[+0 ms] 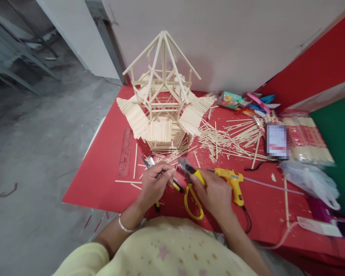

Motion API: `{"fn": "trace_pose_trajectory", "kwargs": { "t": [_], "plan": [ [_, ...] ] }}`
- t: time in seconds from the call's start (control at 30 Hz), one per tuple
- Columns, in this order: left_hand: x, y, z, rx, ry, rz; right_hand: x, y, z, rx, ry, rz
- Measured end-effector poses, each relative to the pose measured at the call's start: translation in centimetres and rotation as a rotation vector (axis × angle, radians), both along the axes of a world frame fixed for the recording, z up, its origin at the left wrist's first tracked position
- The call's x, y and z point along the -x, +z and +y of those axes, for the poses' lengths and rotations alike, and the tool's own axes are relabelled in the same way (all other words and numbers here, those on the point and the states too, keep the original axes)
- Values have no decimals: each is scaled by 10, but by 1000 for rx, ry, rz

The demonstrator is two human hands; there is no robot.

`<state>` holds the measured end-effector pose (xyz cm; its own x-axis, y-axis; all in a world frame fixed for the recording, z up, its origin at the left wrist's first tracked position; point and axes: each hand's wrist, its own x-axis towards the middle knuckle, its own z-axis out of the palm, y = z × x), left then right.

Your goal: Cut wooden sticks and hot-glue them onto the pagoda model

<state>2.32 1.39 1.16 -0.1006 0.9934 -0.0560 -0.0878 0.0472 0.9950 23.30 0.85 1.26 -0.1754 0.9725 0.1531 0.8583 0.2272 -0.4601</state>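
Note:
A model house of thin wooden sticks (162,103) stands on the red table (103,180), with a peaked frame on top. My left hand (155,184) is closed in a pinch on a thin wooden stick just in front of the model. My right hand (214,191) grips yellow-handled cutters (191,184), whose metal jaws point toward my left fingertips. Small black-and-yellow snips (149,163) lie under my left hand.
A yellow glue gun (232,182) lies right of my right hand with its cord trailing. Loose sticks (232,138) are scattered at centre right. A ruler (125,151), stick packets (307,140), plastic bags (310,180) and a green board (339,134) are also here.

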Motion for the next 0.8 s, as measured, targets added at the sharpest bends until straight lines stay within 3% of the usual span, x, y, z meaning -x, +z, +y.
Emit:
{"fn": "trace_pose_trajectory", "kwargs": {
  "t": [0.07, 0.23, 0.4, 0.8],
  "plan": [
    [0, 0, 0, 15, 9, -13, -1, 6, 1, -46, -36, 7],
    [-5, 4, 2, 82, -6, -55, 14, 24, -2, 12, 191, 120],
    [-6, 3, 2, 67, -13, -29, 20, 13, -6, 111, 189, 155],
    [-2, 6, 2, -2, -68, 87, 18, 6, -6, 70, 183, 125]
  ]
}}
